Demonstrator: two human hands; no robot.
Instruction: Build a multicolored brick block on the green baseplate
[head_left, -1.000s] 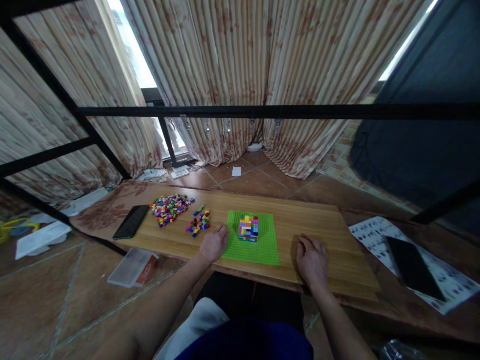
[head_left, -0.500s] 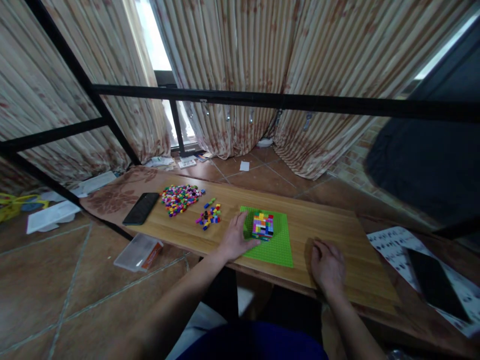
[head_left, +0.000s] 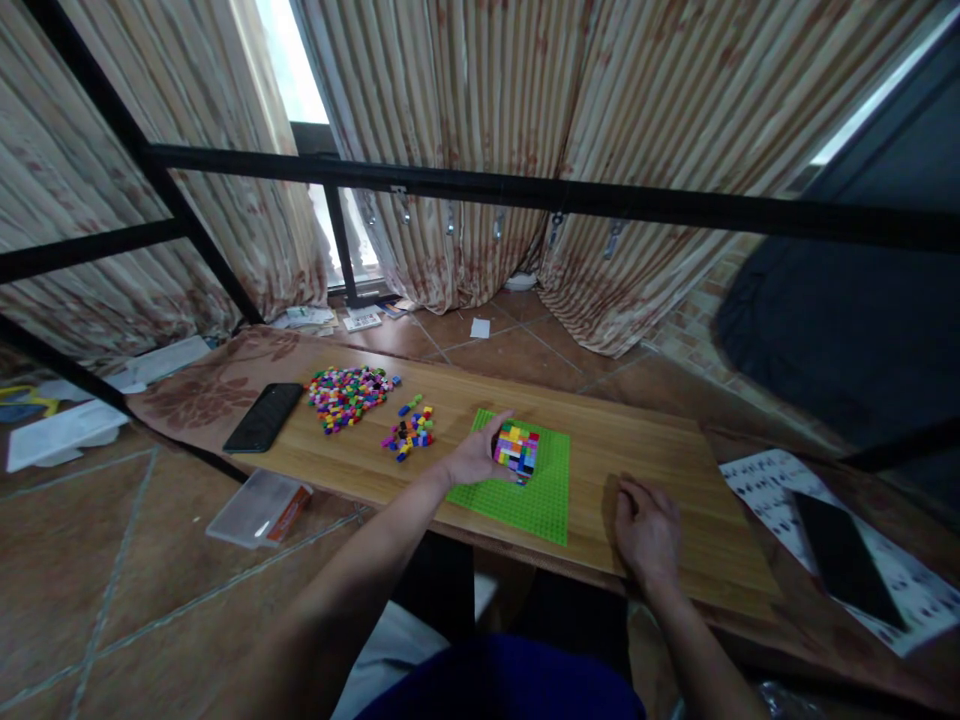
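My left hand (head_left: 478,458) has its thumb and fingers around the sides of a multicoloured block of building bricks (head_left: 517,450). Small bricks in yellow, red, blue, white and other colours make up the block's top. It is on or just over a bright green studded baseplate (head_left: 544,500); whether it is joined to the plate I cannot tell. My right hand (head_left: 649,525) rests on the wooden board to the right of the plate, its fingers curled in, with nothing visible in them.
A small group of loose bricks (head_left: 411,430) and a larger pile of bricks (head_left: 349,395) lie left of the plate. Beyond them is a black phone (head_left: 264,418). A clear plastic box (head_left: 255,508) sits below the board. To the right, a dark tablet-like device (head_left: 847,560) covers part of a printed sheet (head_left: 772,475).
The green baseplate has turned, its near edge swinging left. My left hand has closed in around the brick block. My right hand stays at its place on the board. The camera view has shifted slightly.
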